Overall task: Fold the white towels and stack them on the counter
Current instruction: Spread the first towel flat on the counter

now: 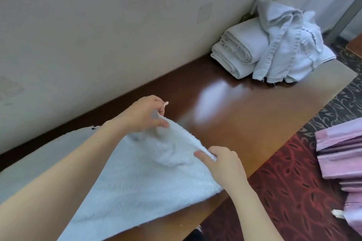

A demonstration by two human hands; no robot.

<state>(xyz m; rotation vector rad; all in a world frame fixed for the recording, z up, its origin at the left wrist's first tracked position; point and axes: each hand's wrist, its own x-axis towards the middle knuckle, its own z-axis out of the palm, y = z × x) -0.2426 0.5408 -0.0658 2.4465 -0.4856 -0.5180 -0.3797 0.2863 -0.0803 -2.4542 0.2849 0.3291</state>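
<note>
A fluffy white towel (141,178) is spread over the near left part of the brown wooden counter (244,107). Its far edge is lifted and stretched between my two hands. My left hand (145,113) pinches one corner of that edge, above the counter near the wall. My right hand (223,164) pinches the other end of the edge, closer to the counter's front. At the far end of the counter lies a pile of white towels (272,45), some folded, some crumpled on top.
A pale wall (98,35) runs along the back of the counter. Pink cloth (342,158) hangs at the right edge over a dark patterned carpet (293,191). Bare counter lies between the held towel and the far pile.
</note>
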